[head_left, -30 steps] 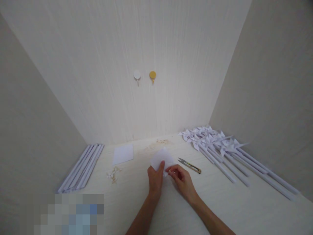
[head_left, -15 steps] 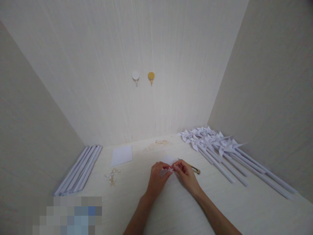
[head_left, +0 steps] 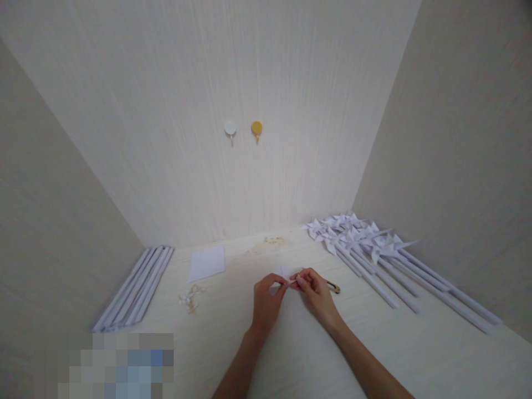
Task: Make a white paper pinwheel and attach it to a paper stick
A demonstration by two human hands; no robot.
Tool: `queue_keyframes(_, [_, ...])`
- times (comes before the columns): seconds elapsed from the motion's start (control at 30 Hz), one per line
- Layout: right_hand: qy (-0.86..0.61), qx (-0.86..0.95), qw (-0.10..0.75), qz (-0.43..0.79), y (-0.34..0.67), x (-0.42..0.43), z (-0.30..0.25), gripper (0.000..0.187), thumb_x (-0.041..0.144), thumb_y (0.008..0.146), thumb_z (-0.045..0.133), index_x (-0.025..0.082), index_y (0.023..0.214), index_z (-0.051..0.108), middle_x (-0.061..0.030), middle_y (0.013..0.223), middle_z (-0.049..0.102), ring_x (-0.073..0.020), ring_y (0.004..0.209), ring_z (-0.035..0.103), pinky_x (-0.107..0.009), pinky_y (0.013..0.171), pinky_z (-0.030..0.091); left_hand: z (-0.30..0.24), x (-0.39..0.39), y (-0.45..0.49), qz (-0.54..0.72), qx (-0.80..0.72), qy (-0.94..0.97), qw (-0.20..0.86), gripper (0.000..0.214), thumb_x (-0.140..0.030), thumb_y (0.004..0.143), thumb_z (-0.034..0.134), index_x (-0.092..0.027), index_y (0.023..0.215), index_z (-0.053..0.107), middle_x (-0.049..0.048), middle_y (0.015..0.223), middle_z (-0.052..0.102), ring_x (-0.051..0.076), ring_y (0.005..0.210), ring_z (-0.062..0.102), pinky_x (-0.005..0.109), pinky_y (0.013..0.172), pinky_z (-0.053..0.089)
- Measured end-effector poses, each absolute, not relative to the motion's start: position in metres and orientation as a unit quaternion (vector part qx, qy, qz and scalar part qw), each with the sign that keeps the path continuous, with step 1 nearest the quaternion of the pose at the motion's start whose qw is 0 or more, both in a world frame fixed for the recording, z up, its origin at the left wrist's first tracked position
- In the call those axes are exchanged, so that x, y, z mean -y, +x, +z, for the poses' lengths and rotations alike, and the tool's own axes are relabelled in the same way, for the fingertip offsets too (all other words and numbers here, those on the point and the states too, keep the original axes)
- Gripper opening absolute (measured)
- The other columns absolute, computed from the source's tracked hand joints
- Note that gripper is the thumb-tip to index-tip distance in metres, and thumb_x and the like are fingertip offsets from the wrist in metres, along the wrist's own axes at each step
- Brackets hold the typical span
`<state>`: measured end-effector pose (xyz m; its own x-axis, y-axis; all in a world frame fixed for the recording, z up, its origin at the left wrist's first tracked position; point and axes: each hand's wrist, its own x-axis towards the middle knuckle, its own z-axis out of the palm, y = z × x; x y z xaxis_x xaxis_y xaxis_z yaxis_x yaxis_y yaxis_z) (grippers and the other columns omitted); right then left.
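My left hand (head_left: pixel 267 302) is closed, thumb and forefinger tips pinched together. Just right of it, my right hand (head_left: pixel 315 291) is also closed in a pinch, its fingertips nearly meeting the left ones. A tiny pale piece seems to be between the fingertips, too small to name. Right behind the hands lies a piece of white paper (head_left: pixel 282 270), partly hidden by them. A box-cutter-like tool with a slotted tan handle (head_left: pixel 333 286) lies beside my right hand, its other end covered by that hand.
White paper pinwheels (head_left: pixel 353 239) on rolled paper sticks (head_left: pixel 382 290) are piled right. Several white paper tubes (head_left: pixel 135 288) lie left, near a stack of white paper (head_left: pixel 206 262) and cotton swab pieces (head_left: pixel 191 299). Small tan scraps (head_left: pixel 274 240) lie near the back wall, which bears two round hooks (head_left: pixel 256 128).
My left fingers have closed into a tighter pinch, and the fingertips of both hands have shifted slightly. The pale bits between them show less now.
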<state>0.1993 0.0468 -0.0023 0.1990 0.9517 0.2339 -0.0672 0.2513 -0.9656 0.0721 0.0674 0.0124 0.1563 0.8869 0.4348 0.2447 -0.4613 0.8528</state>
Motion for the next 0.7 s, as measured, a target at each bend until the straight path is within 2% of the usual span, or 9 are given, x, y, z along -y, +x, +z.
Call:
queue_keyframes(0.1, [-0.501, 0.529, 0.619, 0.293, 0.198, -0.041, 0.001, 0.013, 0.03, 0.071, 0.052, 0.018, 0.071, 0.054, -0.003, 0.076, 0.054, -0.0116, 0.057, 0.051, -0.024, 0.052, 0.043, 0.009, -0.07, 0.073, 0.525, -0.462, 0.633, 0.333, 0.004, -0.019, 0.061, 0.058, -0.016, 0.062, 0.06, 0.0005, 0.061, 0.062, 0.013, 0.059, 0.056, 0.026, 0.063, 0.044])
queue_keyframes(0.23, [-0.529, 0.587, 0.578, 0.203, 0.196, -0.035, 0.006, 0.012, 0.026, 0.072, 0.052, 0.017, 0.067, 0.059, -0.0032, 0.066, 0.055, -0.0125, 0.053, 0.049, -0.023, 0.046, 0.04, 0.006, -0.073, 0.073, 0.537, -0.477, 0.585, 0.377, 0.014, -0.019, 0.057, 0.061, -0.015, 0.07, 0.061, 0.0025, 0.065, 0.064, 0.014, 0.059, 0.058, 0.026, 0.061, 0.047])
queue_keyframes(0.43, [-0.533, 0.537, 0.588, 0.286, 0.191, -0.037, 0.003, 0.011, 0.028, 0.068, 0.056, 0.017, 0.068, 0.053, 0.0025, 0.05, 0.052, -0.0109, 0.042, 0.049, -0.022, 0.041, 0.038, 0.007, -0.071, 0.075, 0.522, -0.465, 0.588, 0.406, 0.015, -0.019, 0.057, 0.06, -0.013, 0.071, 0.062, 0.0044, 0.065, 0.065, 0.015, 0.06, 0.06, 0.026, 0.061, 0.048])
queue_keyframes(0.7, [-0.497, 0.508, 0.597, 0.373, 0.189, -0.039, -0.001, 0.022, 0.031, 0.065, 0.058, 0.019, 0.066, 0.04, 0.0076, 0.046, 0.047, -0.0078, 0.038, 0.044, -0.018, 0.037, 0.033, 0.009, -0.068, 0.077, 0.503, -0.451, 0.611, 0.412, 0.014, -0.015, 0.058, 0.059, -0.013, 0.071, 0.061, 0.0052, 0.066, 0.065, 0.015, 0.059, 0.06, 0.026, 0.06, 0.048])
